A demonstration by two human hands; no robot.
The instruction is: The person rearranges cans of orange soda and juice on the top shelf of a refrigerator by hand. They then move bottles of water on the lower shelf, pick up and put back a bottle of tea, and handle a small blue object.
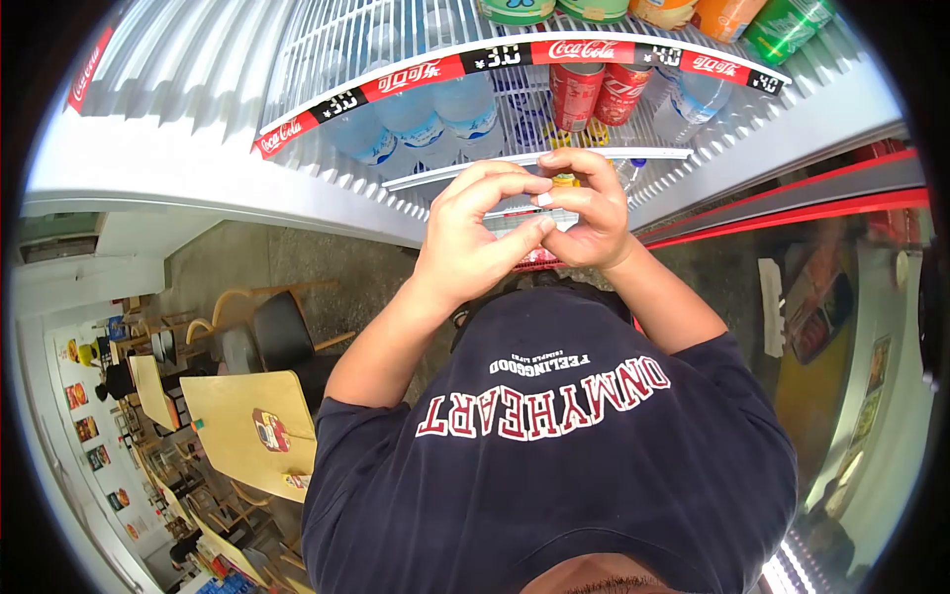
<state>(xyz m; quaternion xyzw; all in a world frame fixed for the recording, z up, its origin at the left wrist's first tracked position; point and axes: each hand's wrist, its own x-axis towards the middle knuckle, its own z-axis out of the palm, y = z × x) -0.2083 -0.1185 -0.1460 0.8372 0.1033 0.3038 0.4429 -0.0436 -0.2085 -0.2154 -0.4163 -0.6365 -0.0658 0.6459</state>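
In front of the open drinks fridge, my left hand [473, 223] and my right hand [594, 206] come together, fingers curled and fingertips meeting. A tiny white piece [543, 199] shows at the fingertips; what it is, I cannot make out. Just beyond the hands runs the white front edge of a lower wire shelf [653, 154]. On the shelf above it stand red Coca-Cola cans [576, 96], with clear water bottles [467, 111] to the left and another clear bottle [693, 107] to the right. My fingers partly hide a yellow item [565, 180].
A red and black price strip [426, 71] fronts the upper shelf, which holds green and orange cans [730, 16]. The fridge door's red-edged frame [792, 210] extends to the right. Behind on the left are a wooden table [233, 421] and a dark chair [284, 332].
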